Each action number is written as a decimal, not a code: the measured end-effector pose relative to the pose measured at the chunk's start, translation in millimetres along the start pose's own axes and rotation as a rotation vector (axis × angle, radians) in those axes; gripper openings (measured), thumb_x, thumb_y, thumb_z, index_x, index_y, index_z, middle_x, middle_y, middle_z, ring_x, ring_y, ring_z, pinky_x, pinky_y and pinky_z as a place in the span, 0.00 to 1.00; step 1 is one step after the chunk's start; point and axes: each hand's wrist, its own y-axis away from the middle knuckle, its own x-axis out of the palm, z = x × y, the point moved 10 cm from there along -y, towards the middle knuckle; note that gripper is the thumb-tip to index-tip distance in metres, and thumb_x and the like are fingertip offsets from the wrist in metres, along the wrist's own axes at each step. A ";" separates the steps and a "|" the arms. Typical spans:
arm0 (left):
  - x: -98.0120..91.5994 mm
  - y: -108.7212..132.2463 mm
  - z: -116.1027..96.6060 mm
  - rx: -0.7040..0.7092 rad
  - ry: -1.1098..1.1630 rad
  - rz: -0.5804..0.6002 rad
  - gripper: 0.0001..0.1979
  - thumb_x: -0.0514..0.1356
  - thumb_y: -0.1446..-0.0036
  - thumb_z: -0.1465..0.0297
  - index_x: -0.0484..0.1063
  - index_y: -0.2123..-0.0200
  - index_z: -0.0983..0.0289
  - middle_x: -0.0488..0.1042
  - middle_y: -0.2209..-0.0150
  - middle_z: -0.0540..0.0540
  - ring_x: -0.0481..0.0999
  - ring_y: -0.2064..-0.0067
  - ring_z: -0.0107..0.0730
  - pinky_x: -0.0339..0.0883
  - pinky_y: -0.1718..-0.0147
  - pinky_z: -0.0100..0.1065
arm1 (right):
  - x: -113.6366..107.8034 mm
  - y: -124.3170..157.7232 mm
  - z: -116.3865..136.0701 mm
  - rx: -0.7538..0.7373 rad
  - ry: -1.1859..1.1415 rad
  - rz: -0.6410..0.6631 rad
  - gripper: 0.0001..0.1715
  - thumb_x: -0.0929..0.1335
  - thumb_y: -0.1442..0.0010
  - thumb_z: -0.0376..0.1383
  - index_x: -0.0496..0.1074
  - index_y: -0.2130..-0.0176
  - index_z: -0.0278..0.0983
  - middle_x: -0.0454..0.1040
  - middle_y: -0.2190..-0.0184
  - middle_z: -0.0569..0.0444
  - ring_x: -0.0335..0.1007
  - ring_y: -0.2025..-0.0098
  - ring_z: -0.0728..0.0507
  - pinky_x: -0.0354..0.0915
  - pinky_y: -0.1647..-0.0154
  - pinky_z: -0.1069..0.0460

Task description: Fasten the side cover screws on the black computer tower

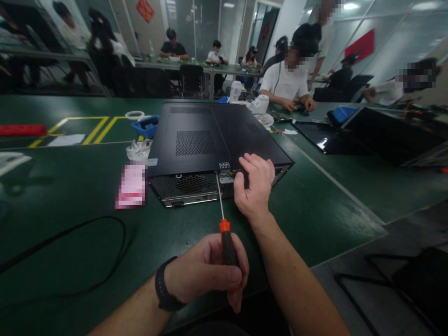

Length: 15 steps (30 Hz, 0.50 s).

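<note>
A black desktop computer case (196,126) lies flat on the green table, its rear panel (189,184) toward me. My left hand (213,268), with a dark watch on the wrist, is wrapped round the handle of a screwdriver (227,240) in orange and black. The metal shaft points away from me, and its tip meets the case's upper rear edge, where a screw is too small to make out. My right hand (255,186) rests at that same edge, right of the tip. Its fingers lie over the top cover and the thumb is apart from them.
Left of the case are a pink packet (131,185), a crumpled white item (138,150) and a blue bin (146,126). A black cable (119,219) loops at front left. A white fan (265,120) and dark panel (325,135) lie rightward. A person in white sits opposite.
</note>
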 end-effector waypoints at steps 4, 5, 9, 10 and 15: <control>-1.7 0.8 2.5 -0.008 -0.009 -0.008 0.13 0.71 0.45 0.67 0.73 0.63 0.67 0.74 0.71 0.51 0.77 0.76 0.24 0.73 0.75 0.25 | -0.3 -0.4 0.5 -0.001 0.022 0.001 0.20 0.64 0.34 0.38 0.72 0.45 0.39 0.78 0.45 0.48 0.70 0.38 0.40 0.53 0.30 0.37; -2.1 0.8 2.5 -0.006 -0.011 -0.013 0.13 0.71 0.45 0.66 0.73 0.63 0.67 0.74 0.71 0.50 0.76 0.77 0.23 0.73 0.75 0.25 | -0.1 -0.4 0.2 0.002 0.025 0.005 0.20 0.64 0.34 0.38 0.72 0.45 0.39 0.78 0.45 0.48 0.70 0.38 0.40 0.53 0.30 0.37; -1.5 -0.3 1.3 -0.010 -0.020 -0.024 0.14 0.71 0.45 0.65 0.73 0.63 0.67 0.73 0.72 0.49 0.76 0.77 0.23 0.73 0.76 0.25 | -0.3 -0.3 -0.4 0.008 0.007 0.007 0.21 0.64 0.35 0.37 0.72 0.44 0.40 0.77 0.44 0.48 0.69 0.37 0.40 0.52 0.29 0.37; -1.1 -0.5 0.8 -0.012 -0.022 -0.026 0.14 0.71 0.45 0.65 0.73 0.64 0.67 0.73 0.72 0.49 0.76 0.77 0.24 0.72 0.76 0.25 | -0.6 -0.3 -0.2 0.006 0.000 0.005 0.21 0.64 0.35 0.36 0.72 0.44 0.40 0.77 0.44 0.48 0.69 0.37 0.40 0.51 0.29 0.37; -0.6 0.1 0.0 -0.014 -0.029 -0.032 0.14 0.71 0.46 0.65 0.72 0.64 0.67 0.73 0.72 0.49 0.75 0.77 0.22 0.72 0.76 0.25 | -1.5 -0.8 1.4 -0.011 0.002 -0.008 0.21 0.64 0.35 0.36 0.72 0.44 0.40 0.77 0.44 0.48 0.69 0.38 0.40 0.52 0.29 0.37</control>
